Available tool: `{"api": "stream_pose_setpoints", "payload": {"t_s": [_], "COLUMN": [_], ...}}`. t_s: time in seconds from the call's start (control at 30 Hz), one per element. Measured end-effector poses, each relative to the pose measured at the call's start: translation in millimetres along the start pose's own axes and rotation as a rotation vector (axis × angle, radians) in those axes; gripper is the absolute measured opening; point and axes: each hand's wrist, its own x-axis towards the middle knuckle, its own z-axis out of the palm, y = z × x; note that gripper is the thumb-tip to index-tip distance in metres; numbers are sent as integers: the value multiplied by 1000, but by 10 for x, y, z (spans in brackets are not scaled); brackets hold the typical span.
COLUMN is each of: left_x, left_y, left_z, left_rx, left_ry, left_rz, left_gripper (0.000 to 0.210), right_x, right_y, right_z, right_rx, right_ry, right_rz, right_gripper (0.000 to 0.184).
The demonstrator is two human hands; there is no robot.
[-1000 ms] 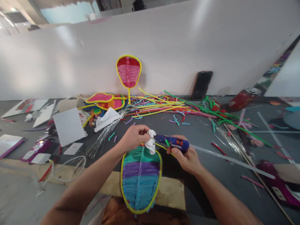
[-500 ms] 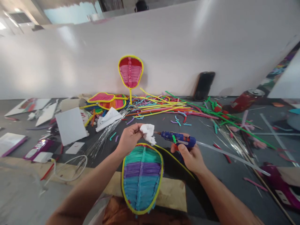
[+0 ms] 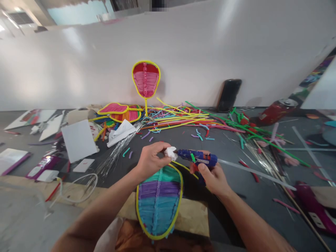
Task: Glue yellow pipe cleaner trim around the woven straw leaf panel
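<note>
My left hand [image 3: 153, 159] pinches a crumpled white tissue [image 3: 170, 152], pressed around the nozzle tip, which it hides. In my right hand [image 3: 212, 173] is a blue hot glue gun [image 3: 197, 156], pointing left, with a long clear glue stick [image 3: 256, 171] running out of its back. Below both hands lies an oval piece [image 3: 160, 203] with a yellow fuzzy rim and bands of green, purple and blue pipe cleaner. A yellow pipe cleaner [image 3: 186, 168] extends from its top edge and passes beneath the glue gun.
A pink fan-shaped piece [image 3: 146, 79] stands against the white partition [image 3: 189, 52]. Behind my hands lie many loose pipe cleaners [image 3: 181, 120]. A phone [image 3: 229, 95] and a red can [image 3: 278, 111] are at the back right; thin wires [image 3: 115, 154] and white paper [image 3: 79, 143] are left.
My left hand has moved right and closed the tissue around the glue gun's tip. The tissue now looks more bunched. The glue gun has shifted slightly left.
</note>
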Motion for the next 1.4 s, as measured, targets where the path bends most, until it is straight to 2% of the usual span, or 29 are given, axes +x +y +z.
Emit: {"api": "stream_pose_setpoints", "payload": {"t_s": [0.1, 0.17, 0.23, 0.27, 0.37, 0.47, 0.6, 0.73, 0.83, 1.0, 1.2, 1.4], "left_x": [40, 90, 141, 160, 164, 118, 77, 82, 91, 102, 125, 116], "left_y": [-53, -143, -246, -288, -325, -228, -52, 5, -17, -57, -1, 51], "left_z": [-55, -114, -185, -216, -250, -184, -117, -179, -213, -158, -58, -14], "left_rx": [34, 35, 34, 36, 10, -108, -382, -691, -831, -801, -650, -616], "left_ry": [-42, 17, 129, 139, 23, -65, -166, -288, -294, -319, -293, -222], "left_rz": [73, 25, -75, -101, -42, -31, -192, -420, -509, -520, -461, -465], "left_gripper": [22, 22, 24, 26, 29, 30, 33, 36, 31, 32, 22, 11], "right_x": [10, 27, 46, 53, 62, 64, 76, 63, 31, 1, -28, -51], "right_y": [-1, -29, -68, -86, -109, -97, -87, -75, -60, -58, -37, -31], "right_z": [-6, -23, -45, -54, -65, -53, -47, -79, -105, -105, -79, -82], "right_rx": [17, 27, 43, 53, 70, 72, 56, -90, -242, -321, -375, -357], "right_ry": [-1, 18, 40, 44, 36, 15, -19, -28, -11, -28, -74, -94], "right_rz": [13, 11, 1, 1, 35, 61, 46, -19, -66, -106, -114, -122], "right_gripper": [34, 35, 37, 38, 42, 43, 40, 36, 32, 23, 30, 31]}}
